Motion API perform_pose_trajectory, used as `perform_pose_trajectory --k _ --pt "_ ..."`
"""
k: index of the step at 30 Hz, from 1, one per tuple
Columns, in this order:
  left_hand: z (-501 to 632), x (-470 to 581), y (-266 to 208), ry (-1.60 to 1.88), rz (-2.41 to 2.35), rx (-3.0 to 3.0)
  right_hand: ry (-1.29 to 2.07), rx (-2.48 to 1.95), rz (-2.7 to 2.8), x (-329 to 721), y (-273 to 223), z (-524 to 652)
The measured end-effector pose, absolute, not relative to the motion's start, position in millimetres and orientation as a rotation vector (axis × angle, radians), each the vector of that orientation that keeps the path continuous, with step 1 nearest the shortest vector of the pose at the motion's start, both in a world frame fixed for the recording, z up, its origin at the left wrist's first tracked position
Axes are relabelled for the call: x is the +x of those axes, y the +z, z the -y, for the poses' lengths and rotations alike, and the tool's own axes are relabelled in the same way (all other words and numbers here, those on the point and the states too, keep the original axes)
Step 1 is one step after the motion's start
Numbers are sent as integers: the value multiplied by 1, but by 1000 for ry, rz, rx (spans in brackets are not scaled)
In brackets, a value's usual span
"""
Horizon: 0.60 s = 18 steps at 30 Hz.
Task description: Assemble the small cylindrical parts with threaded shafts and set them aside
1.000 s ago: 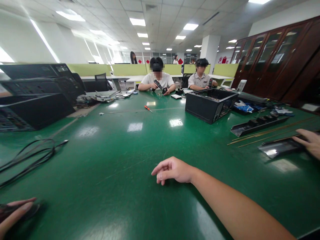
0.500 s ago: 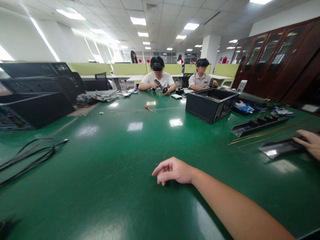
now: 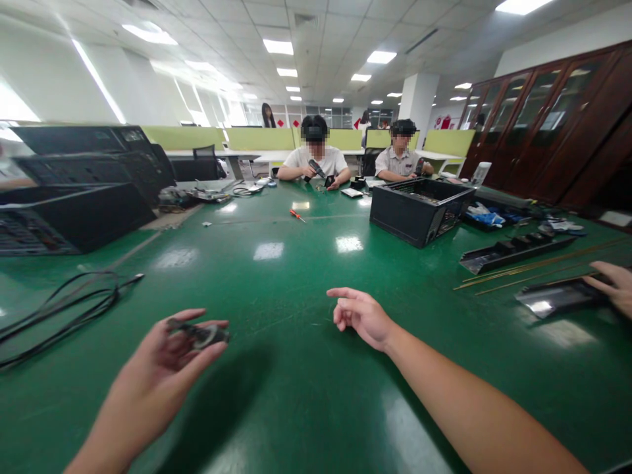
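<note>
My left hand (image 3: 165, 362) is raised over the green table (image 3: 276, 283), its fingers closed round a small dark part with a round greyish piece (image 3: 206, 334). Blur and the fingers hide what kind of part it is. To the right, my right hand (image 3: 360, 317) hovers above the table with the index finger stretched out and the other fingers loosely bent. It holds nothing. The two hands are well apart. A loop of black cable (image 3: 93, 299) lies to the left of my left hand.
An orange screwdriver (image 3: 297, 214) lies farther back. A black computer case (image 3: 409, 207) stands at right, with more cases (image 3: 74, 217) at left. Thin brass-coloured rods (image 3: 513, 275) and black metal pieces (image 3: 508, 253) lie at right, near another person's hand (image 3: 615, 283). Two co-workers sit across.
My left hand has come into view from the lower left with the small dark part. My right hand has moved slightly right and away from me, its index finger now extended.
</note>
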<state>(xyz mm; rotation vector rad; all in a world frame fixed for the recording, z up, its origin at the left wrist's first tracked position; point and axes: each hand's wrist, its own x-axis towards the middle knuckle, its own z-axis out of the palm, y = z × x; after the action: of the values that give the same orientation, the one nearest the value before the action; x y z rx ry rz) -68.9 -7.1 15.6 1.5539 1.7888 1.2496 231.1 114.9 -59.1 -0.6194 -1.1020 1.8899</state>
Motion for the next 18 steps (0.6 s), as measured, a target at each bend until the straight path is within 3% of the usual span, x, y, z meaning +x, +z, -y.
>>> perform_pose_trajectory --k 6,12,18 --pt "-35 40 -15 1020 -1311 1713 1802 -600 945 244 -60 -129" --pt "-43 37 -41 906 -1394 1805 1782 -493 1058 243 -65 -128" --pt "-45 25 -40 1010 -1469 1755 1557 -573 1642 239 -66 -117"
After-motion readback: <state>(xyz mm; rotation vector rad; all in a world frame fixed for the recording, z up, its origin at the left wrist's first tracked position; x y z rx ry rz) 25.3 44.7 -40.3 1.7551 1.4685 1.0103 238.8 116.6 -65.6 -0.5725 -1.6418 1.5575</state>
